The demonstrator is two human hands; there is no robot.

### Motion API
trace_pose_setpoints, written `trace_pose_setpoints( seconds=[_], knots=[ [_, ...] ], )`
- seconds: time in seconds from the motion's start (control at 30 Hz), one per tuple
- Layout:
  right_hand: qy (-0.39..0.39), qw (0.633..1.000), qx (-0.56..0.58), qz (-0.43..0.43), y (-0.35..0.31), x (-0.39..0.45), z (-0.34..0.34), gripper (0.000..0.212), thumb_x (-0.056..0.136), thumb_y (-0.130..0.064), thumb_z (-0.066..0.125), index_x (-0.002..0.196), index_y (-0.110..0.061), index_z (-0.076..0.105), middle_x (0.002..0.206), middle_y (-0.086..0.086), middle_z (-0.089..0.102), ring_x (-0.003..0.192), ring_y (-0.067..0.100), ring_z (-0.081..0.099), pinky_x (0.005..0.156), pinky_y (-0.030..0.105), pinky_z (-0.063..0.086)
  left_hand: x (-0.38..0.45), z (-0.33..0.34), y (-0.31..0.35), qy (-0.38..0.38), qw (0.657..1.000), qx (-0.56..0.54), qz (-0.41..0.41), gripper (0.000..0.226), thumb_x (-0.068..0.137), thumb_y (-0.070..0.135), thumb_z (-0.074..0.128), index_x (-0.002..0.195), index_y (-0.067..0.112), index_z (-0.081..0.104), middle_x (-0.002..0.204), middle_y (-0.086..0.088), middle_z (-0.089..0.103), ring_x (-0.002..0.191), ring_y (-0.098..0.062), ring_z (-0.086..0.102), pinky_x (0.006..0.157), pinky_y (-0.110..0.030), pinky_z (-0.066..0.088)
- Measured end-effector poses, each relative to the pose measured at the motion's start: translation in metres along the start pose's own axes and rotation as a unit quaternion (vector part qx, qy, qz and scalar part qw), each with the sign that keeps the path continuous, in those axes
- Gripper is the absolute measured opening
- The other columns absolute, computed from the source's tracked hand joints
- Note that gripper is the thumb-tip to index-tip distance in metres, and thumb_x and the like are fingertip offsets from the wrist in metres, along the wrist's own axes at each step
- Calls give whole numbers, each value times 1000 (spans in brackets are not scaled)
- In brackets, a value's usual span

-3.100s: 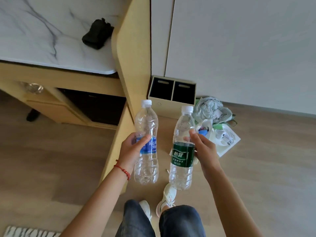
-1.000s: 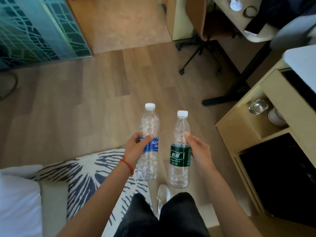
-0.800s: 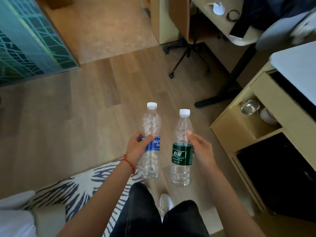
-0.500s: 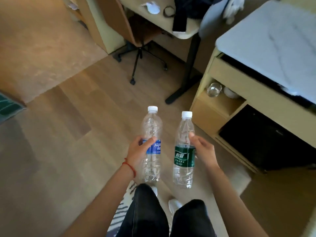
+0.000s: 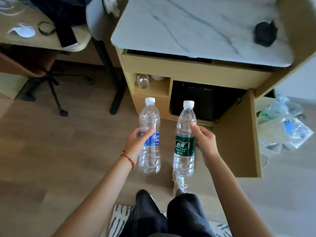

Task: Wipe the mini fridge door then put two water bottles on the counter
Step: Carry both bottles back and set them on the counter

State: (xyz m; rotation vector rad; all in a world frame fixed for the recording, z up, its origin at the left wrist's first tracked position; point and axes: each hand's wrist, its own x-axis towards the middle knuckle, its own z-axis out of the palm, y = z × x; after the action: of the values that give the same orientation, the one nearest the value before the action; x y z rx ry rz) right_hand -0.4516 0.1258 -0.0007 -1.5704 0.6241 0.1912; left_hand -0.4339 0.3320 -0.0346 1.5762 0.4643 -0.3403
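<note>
My left hand (image 5: 136, 145) grips a clear water bottle with a blue label (image 5: 150, 120), held upright. Beside it, my right hand (image 5: 204, 142) grips a second upright bottle with a green label (image 5: 184, 147). Both hang over the wooden floor in front of the cabinet. The white marble counter (image 5: 196, 28) lies ahead and above them. Below it sits the black mini fridge (image 5: 195, 100), with the wooden cabinet door (image 5: 237, 139) swung open on its right. A dark cloth (image 5: 265, 34) rests on the counter's far right.
A drinking glass (image 5: 142, 80) stands in the cabinet's left cubby. A desk (image 5: 25, 31) with dark clothing and a chair base (image 5: 53, 86) are at left. Plastic bags and papers (image 5: 287, 124) lie on the floor at right. A patterned rug (image 5: 119, 218) is under my legs.
My view has swung from the floor and rug round to face the cabinet, which is now straight ahead and closer. Both hands still hold their bottles upright, side by side.
</note>
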Motion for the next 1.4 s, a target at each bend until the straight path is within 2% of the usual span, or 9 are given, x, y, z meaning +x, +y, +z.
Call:
trace_pose_setpoints(
  seconds=[0.13, 0.23, 0.37, 0.53, 0.7, 0.9, 1.03, 1.2, 1.4],
  knots=[
    [23, 999, 24, -16, -19, 29, -35, 17, 86, -40, 57, 86, -26, 65, 87, -4, 69, 82, 10, 65, 66, 23, 48, 29, 53, 28, -49, 998, 23, 21, 17, 76, 31, 68, 82, 18, 59, 91, 1, 63, 86, -14, 59, 75, -23, 46],
    [33, 999, 27, -23, -40, 62, -60, 26, 86, -42, 57, 95, -20, 68, 89, -1, 70, 86, 14, 66, 71, 27, 50, 50, 94, 58, -56, 997, 13, 43, 12, 80, 23, 65, 85, 15, 59, 87, 4, 61, 78, -5, 57, 59, -8, 45],
    [44, 998, 27, -33, -72, 107, -91, 38, 82, -48, 58, 101, -17, 69, 95, 5, 72, 91, 21, 68, 87, 43, 53, 78, 141, 94, -75, 995, 17, 62, 26, 77, 33, 65, 93, 12, 60, 92, 1, 62, 84, -10, 58, 69, -18, 43],
    [47, 997, 18, -59, -119, 152, -117, 41, 85, -47, 56, 107, -15, 67, 98, 3, 71, 94, 20, 66, 83, 36, 52, 112, 180, 138, -85, 993, -1, 77, 48, 58, 51, 65, 93, 18, 62, 103, -6, 65, 97, -20, 60, 86, -32, 45],
    [60, 995, 21, -74, -162, 195, -122, 39, 83, -51, 56, 97, -16, 69, 96, 3, 71, 95, 20, 64, 90, 38, 49, 158, 201, 183, -69, 991, -25, 112, 26, 75, 30, 70, 92, 11, 64, 91, -5, 66, 88, -19, 62, 83, -37, 48],
    [72, 990, 40, -111, -219, 259, -113, 45, 83, -53, 53, 110, -17, 63, 105, 4, 68, 100, 22, 63, 95, 45, 47, 230, 221, 244, -116, 981, -37, 151, 41, 55, 49, 72, 82, 19, 63, 83, 1, 65, 86, -17, 62, 79, -29, 50],
    [99, 984, 60, -133, -263, 302, -108, 25, 83, -50, 57, 90, -27, 64, 102, 5, 70, 97, 23, 65, 94, 46, 49, 279, 233, 291, -121, 977, -56, 165, 25, 67, 32, 75, 82, 16, 63, 77, 2, 64, 72, -8, 61, 69, -24, 49],
    [145, 970, 59, -187, -306, 342, -108, 26, 83, -50, 56, 83, -27, 68, 94, 1, 72, 94, 19, 66, 91, 42, 50, 330, 244, 338, -130, 971, -52, 194, 11, 79, 17, 68, 83, 9, 61, 75, 2, 62, 67, -3, 60, 62, -16, 49],
    [182, 949, 69, -250, -322, 379, -111, 25, 89, -32, 56, 100, -14, 68, 83, -11, 68, 71, -8, 63, 62, 10, 49, 372, 255, 364, -167, 955, -12, 246, 54, 50, 44, 70, 92, 12, 62, 85, 1, 65, 71, 3, 61, 61, -11, 46]
  ],
)
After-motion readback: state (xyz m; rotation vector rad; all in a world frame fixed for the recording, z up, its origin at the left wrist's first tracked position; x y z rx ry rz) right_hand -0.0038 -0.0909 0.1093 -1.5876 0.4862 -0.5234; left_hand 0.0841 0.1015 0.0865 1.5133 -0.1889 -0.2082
